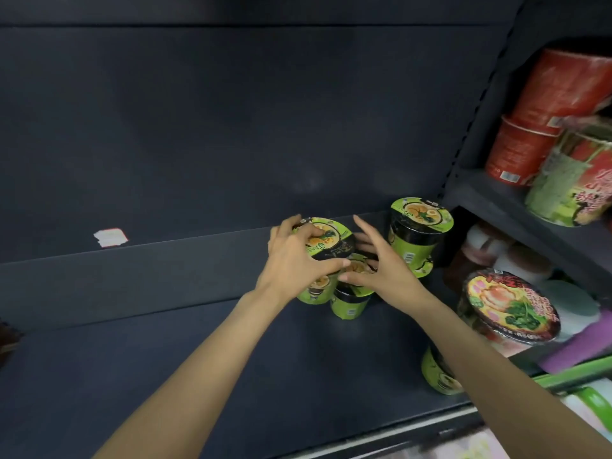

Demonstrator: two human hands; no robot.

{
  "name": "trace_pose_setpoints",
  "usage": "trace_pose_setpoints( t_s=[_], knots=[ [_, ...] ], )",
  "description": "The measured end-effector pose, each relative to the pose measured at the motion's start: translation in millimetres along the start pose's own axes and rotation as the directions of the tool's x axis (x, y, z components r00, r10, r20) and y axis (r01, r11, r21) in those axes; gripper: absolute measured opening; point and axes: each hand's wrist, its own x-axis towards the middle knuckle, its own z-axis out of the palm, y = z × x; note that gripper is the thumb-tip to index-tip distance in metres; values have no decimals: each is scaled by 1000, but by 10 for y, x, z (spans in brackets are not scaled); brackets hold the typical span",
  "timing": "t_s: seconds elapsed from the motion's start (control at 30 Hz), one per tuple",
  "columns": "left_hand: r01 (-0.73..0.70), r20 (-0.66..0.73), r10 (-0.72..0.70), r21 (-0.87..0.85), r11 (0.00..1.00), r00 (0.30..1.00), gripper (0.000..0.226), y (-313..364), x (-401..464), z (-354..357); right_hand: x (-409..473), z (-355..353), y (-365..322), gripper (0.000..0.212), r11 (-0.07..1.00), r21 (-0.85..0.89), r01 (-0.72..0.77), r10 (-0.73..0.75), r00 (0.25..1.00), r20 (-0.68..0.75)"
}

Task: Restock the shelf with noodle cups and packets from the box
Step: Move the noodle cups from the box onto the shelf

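My left hand [294, 260] grips a green and black noodle cup [328, 240] by its lid, tilted, at the back of the dark shelf [198, 359]. It sits on top of another green cup below it. My right hand [381, 266] has its fingers spread and touches a lower green cup [351, 303] just right of that one. Further right, a green cup [419, 226] stands stacked on another against the shelf's right wall. Near the front edge another green cup [437, 372] shows partly behind my right forearm.
A white and red label [111, 237] sticks to the back panel at the left. The neighbouring shelves on the right hold red cups [530, 140], a green and red bowl [569, 183] and a round bowl with a dark printed lid [511, 309]. The shelf's left part is bare.
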Motion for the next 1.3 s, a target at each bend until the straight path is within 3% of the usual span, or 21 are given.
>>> trace_pose_setpoints(
  t_s=[0.13, 0.33, 0.63, 0.9, 1.03, 1.17, 1.3],
  knots=[
    [-48, 66, 51, -42, 998, 997, 70, 164, 120, 41, 26, -69, -57, 81, 998, -58, 27, -32, 995, -91],
    [-142, 351, 140, -20, 990, 926, 71, 95, 291, 57, -65, -246, -36, 75, 999, 22, -46, 48, 990, -130],
    [-70, 179, 79, -55, 996, 981, 62, 89, 298, 326, 17, -294, 21, 64, 994, -52, -98, 87, 979, -182],
    [-134, 207, 101, 151, 979, 973, 72, 244, 165, 267, -96, -307, -88, 61, 879, -473, -62, -17, 987, -160],
    [-160, 45, 154, 279, 947, 987, 54, 336, -57, 38, -184, -242, -309, 51, 888, -453, 79, -151, 980, -126],
    [-87, -213, 143, 250, 964, 966, 29, 304, -436, -214, -253, 39, -607, 40, 910, -366, 193, -233, 970, -70],
    [-15, -375, 110, 247, 969, 920, 23, 81, -908, -524, -387, 556, -946, 33, 891, -341, 301, -319, 948, 3]
  ],
)
